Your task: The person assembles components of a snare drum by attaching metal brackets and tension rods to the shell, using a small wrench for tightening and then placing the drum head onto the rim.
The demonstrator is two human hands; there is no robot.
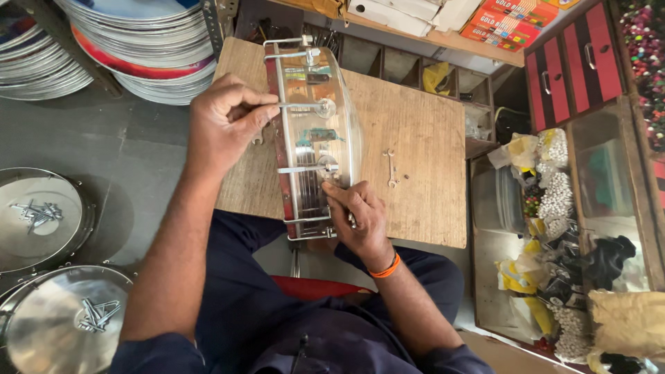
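Left hand (pixel 228 121): closed in a fist, thumb and forefinger pinching a small tool against one of the tension rods (pixel 305 106) on the far half of the drum. What kind of tool it is cannot be told.

Right hand (pixel 360 218): curled on the near end of the drum, fingertips pressed round a rod fitting; whether it holds a separate part cannot be told. An orange band sits on the wrist.

Drum (pixel 315 135): small frame drum stood on edge on the wooden board (pixel 415 131), clear skin facing right, shiny metal hoops, several thin rods running across its side. Judged light and stiff in the frame; the skin looks thin and easily dented, and the polished metal looks slippery. Best taken by the hoops or rods, not by the skin.

Spanner (pixel 392 168): small and flat, lying loose on the board just right of the drum.

Stacked discs (pixel 138 48): piles of round drum heads, far left.

Metal drum frames (pixel 48 277): two, lying flat at near left, each with loose bolts on top.

Bags of small parts (pixel 554 208): clear bags of beads and fittings in a tray, right.

Red drawers (pixel 568 62): far right.
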